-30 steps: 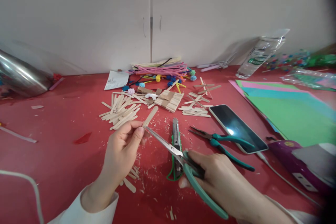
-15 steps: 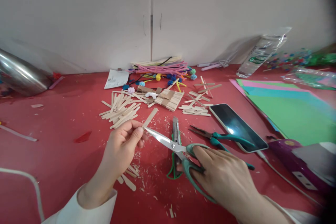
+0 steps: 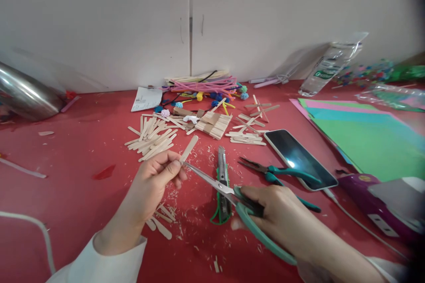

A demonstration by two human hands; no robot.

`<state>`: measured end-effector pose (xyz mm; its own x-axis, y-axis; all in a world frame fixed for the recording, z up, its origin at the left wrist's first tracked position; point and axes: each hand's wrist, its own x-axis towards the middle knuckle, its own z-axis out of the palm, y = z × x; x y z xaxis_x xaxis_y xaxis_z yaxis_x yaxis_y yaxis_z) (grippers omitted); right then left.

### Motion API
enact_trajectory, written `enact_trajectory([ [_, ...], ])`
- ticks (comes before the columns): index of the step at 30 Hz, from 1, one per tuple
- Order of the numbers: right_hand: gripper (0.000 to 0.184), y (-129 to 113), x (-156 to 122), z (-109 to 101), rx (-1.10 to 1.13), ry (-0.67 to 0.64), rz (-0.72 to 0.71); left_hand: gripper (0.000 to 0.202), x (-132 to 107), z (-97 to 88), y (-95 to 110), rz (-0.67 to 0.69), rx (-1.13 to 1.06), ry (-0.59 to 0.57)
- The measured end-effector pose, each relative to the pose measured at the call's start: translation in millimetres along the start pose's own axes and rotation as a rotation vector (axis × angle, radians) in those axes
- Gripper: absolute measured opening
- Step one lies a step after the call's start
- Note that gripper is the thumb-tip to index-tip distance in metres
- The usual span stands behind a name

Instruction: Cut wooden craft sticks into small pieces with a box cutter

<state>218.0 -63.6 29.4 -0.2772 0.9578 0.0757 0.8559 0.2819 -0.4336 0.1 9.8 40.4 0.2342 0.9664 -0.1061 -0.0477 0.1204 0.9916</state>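
Observation:
Between thumb and fingers, my left hand [image 3: 159, 174] pinches a wooden craft stick [image 3: 190, 148], its rounded end pointing up and away. My right hand [image 3: 282, 219] is wrapped round the green handles of a pair of scissors [image 3: 215, 184]. The blade tips reach the stick close to my left thumb; I cannot tell whether they touch the wood. Under the scissors lies a green utility knife [image 3: 223, 166] on the red table [image 3: 109, 203]. Shorter cut sticks [image 3: 161, 228] and wood shavings are scattered below my left hand.
Piles of craft sticks [image 3: 152, 139] and a banded bundle [image 3: 214, 124] lie ahead, with pipe cleaners [image 3: 202, 86] behind. Rightward are pliers [image 3: 254, 166], a phone [image 3: 300, 159], coloured paper [image 3: 361, 141], a purple device [image 3: 365, 196] and a bottle [image 3: 320, 73]. A metal flask [image 3: 28, 93] is at left.
My right hand has turned the scissors, so the blades now show nearly edge-on and the handles are tilted. My left hand keeps the stick in almost the same place.

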Motion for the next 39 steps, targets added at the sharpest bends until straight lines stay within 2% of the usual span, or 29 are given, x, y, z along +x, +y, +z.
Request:
enact_trajectory([
  [3, 0.042, 1, 0, 7, -0.233, 0.285, -0.084, 0.008, 1, 0.1, 0, 0.023, 0.069, 0.008],
  [6, 0.044, -1, -2, 14, -0.469, 0.503, -0.14, 0.012, 2, 1.0, 2, -0.058, 0.04, 0.014],
  [10, 0.045, -4, -6, 18, -0.595, 0.523, -0.133, 0.016, 1, 2.9, 1, -0.142, 0.018, 0.015],
  [13, 0.045, -4, -7, 20, -0.561, 0.503, -0.101, 0.016, 1, 4.0, -1, -0.057, 0.143, 0.045],
  [15, 0.043, -4, -7, 19, -0.424, 0.414, -0.047, 0.016, 0, 4.5, -3, 0.023, 0.25, 0.072],
  [16, 0.042, -3, -6, 17, -0.318, 0.323, 0.002, 0.016, 0, 4.6, -3, 0.057, 0.291, 0.077],
  [19, 0.038, -4, -4, 7, 0.084, -0.072, 0.184, 0.016, 0, 4.4, -4, 0.131, 0.361, 0.062],
  [22, 0.041, -5, 0, -4, 0.475, -0.334, 0.287, 0.014, 0, 3.5, -6, 0.188, 0.398, 0.062],
  [26, 0.052, -5, 5, -13, 0.837, -0.484, 0.349, 0.013, 0, 2.0, -8, 0.238, 0.447, 0.072],
  [29, 0.055, -3, 4, -10, 0.866, -0.522, 0.316, 0.013, -2, 0.9, -7, 0.266, 0.465, 0.075],
  [30, 0.054, -2, 4, -7, 0.798, -0.501, 0.29, 0.012, -2, 0.7, -6, 0.262, 0.456, 0.079],
  [32, 0.046, -1, 1, 2, 0.515, -0.356, 0.245, 0.011, -1, 0.5, -4, 0.219, 0.4, 0.082],
  [34, 0.039, -1, -1, 11, 0.1, -0.056, 0.183, 0.011, 1, 0.5, -3, 0.139, 0.294, 0.072],
  [36, 0.04, -2, -4, 18, -0.251, 0.286, 0.005, 0.012, 3, 0.4, -2, 0.044, 0.181, 0.051],
  [37, 0.042, -3, -5, 20, -0.379, 0.404, -0.061, 0.013, 4, 0.4, -1, -0.005, 0.137, 0.041],
  [39, 0.047, -5, -6, 21, -0.536, 0.517, -0.139, 0.016, 5, 0.1, 0, -0.088, 0.08, 0.025],
])
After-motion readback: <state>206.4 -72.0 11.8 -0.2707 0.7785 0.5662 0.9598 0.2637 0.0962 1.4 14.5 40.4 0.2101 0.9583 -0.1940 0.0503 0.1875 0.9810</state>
